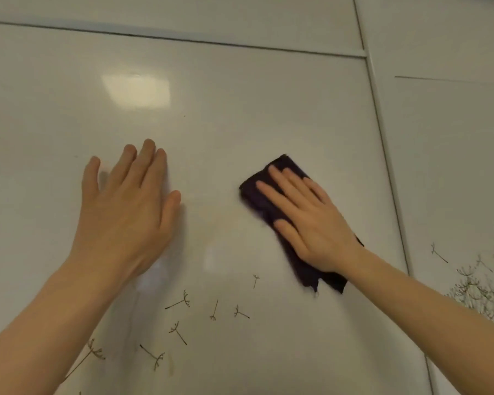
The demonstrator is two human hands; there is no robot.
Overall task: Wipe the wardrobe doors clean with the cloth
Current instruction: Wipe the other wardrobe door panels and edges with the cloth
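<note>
A glossy white wardrobe door [226, 109] fills the view. My right hand [308, 220] lies flat with straight fingers on a folded dark purple cloth [254, 195], pressing it against the door right of centre. The cloth's lower end [314, 276] hangs out below my palm. My left hand [129, 209] rests flat on the same door to the left, fingers spread, holding nothing.
A second door [454, 155] lies to the right past a vertical seam [382, 143]. A horizontal seam [183, 39] runs across the top. Printed dandelion-seed decorations [211, 312] dot the lower part of both doors.
</note>
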